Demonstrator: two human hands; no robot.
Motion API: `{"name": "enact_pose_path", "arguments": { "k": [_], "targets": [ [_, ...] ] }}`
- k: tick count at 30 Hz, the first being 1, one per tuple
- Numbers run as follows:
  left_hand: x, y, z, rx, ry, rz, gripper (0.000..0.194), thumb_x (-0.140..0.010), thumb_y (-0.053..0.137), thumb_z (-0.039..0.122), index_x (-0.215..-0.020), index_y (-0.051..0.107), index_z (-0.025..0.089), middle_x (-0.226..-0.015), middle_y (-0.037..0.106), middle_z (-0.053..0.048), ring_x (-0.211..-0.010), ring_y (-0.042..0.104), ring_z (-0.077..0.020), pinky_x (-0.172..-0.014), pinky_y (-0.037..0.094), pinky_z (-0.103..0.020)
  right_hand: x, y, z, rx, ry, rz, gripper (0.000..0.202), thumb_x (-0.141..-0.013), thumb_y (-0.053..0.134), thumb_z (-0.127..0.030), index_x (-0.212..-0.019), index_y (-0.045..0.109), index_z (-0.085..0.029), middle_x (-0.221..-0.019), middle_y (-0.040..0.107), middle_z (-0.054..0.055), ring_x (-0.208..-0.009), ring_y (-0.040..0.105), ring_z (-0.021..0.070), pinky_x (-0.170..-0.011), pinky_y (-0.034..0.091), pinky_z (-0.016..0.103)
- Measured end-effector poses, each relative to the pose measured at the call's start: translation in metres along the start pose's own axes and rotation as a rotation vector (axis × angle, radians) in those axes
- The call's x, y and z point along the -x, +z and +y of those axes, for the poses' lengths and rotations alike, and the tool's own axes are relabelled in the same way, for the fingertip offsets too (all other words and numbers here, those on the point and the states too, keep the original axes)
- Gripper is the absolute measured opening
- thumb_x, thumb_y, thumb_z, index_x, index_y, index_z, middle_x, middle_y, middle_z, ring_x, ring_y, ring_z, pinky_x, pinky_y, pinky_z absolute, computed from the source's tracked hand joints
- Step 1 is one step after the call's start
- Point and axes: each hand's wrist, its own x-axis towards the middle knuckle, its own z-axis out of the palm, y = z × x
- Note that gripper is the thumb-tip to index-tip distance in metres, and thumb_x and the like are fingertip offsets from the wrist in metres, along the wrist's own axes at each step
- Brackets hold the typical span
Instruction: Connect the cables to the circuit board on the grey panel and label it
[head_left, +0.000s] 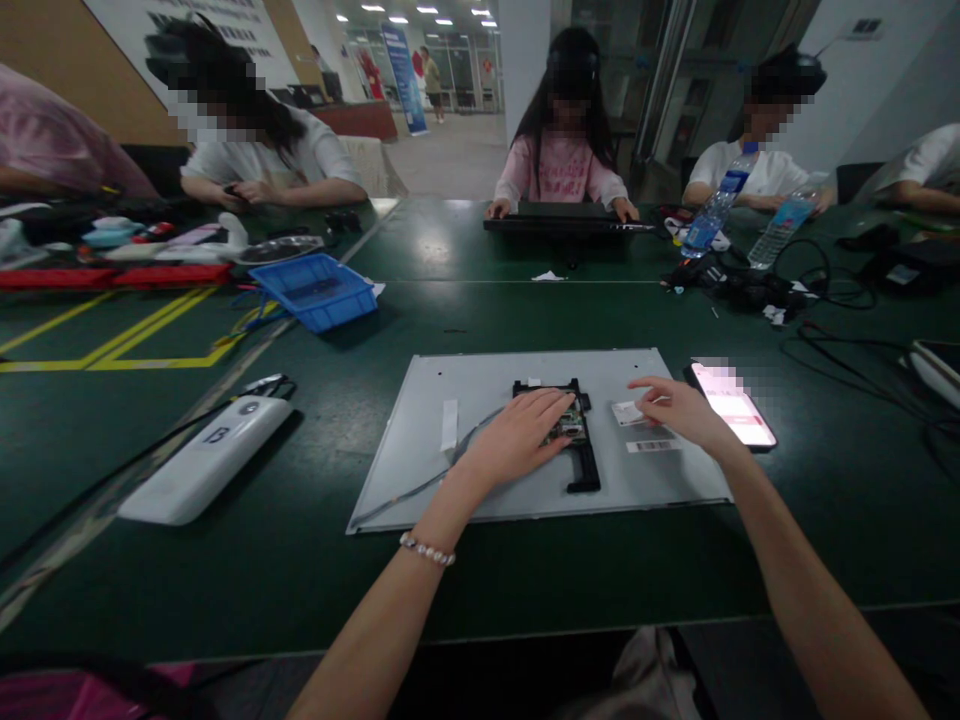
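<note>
A flat light-grey panel [405,430], like the back of a display, lies on the green table before me. On its middle rests a black plastic bracket [587,468] with a circuit board [574,428] in it. My left hand [525,425] is spread flat over the bracket and board, hiding much of them. A thin grey cable [409,490] runs from under this hand to the panel's near left corner. Over the panel's right part, my right hand [679,408] has its fingers apart and loosely bent, near a white label [626,413]; nothing shows in it.
A lit phone [731,405] lies at the panel's right edge. To the left is a white power bank [210,455] with a cable; beyond it, a blue plastic basket [319,290]. Water bottles [716,205] and tangled cables stand far right. Several people sit across the table.
</note>
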Motion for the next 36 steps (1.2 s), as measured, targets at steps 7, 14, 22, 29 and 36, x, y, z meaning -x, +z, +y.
{"name": "enact_pose_path", "arguments": {
  "k": [7,14,22,29,36],
  "targets": [
    [-0.003,0.0,0.004,0.051,0.014,0.039,0.041,-0.095,0.039,0.032,-0.133,0.039,0.017,-0.135,0.047,-0.007,-0.127,0.039,-0.0196,-0.107,0.031,-0.036,0.01,0.029,-0.027,-0.315,0.053,-0.116,0.017,-0.074,0.064,-0.028,-0.088,0.068,-0.018,-0.086,0.069,0.006,-0.073,0.066,0.0151,-0.061,0.054,0.026],
    [-0.005,0.005,0.013,0.028,0.057,0.062,0.034,-0.096,0.034,0.023,-0.128,0.045,0.02,-0.132,0.048,-0.007,-0.126,0.039,-0.0186,-0.106,0.031,-0.038,0.006,0.043,-0.022,-0.307,0.022,-0.154,0.016,-0.073,0.065,-0.028,-0.084,0.067,-0.017,-0.08,0.068,0.005,-0.068,0.065,0.0143,-0.055,0.052,0.023],
    [-0.008,0.011,0.019,-0.028,0.098,0.0,0.031,-0.095,0.035,0.023,-0.123,0.05,0.021,-0.134,0.046,-0.006,-0.128,0.036,-0.0188,-0.108,0.027,-0.039,0.011,0.047,-0.033,-0.144,-0.049,-0.111,0.017,-0.074,0.059,-0.029,-0.084,0.067,-0.017,-0.073,0.068,0.004,-0.06,0.061,0.0141,-0.047,0.046,0.022],
    [-0.009,0.012,0.02,0.0,0.087,-0.031,0.034,-0.096,0.032,0.024,-0.124,0.05,0.02,-0.133,0.05,-0.003,-0.129,0.035,-0.0175,-0.109,0.026,-0.037,0.014,0.046,-0.034,0.146,-0.279,0.057,0.013,-0.073,0.06,-0.024,-0.083,0.068,-0.02,-0.085,0.067,0.004,-0.064,0.059,0.0139,-0.065,0.047,0.029],
    [-0.01,0.014,0.02,0.024,0.076,-0.035,0.033,-0.095,0.034,0.023,-0.124,0.051,0.021,-0.131,0.051,-0.003,-0.128,0.036,-0.0172,-0.108,0.026,-0.037,0.017,0.043,-0.035,0.284,-0.338,-0.033,0.012,-0.076,0.058,-0.024,-0.08,0.07,-0.02,-0.08,0.064,0.004,-0.068,0.057,0.0153,-0.068,0.045,0.03]
  ]
}}
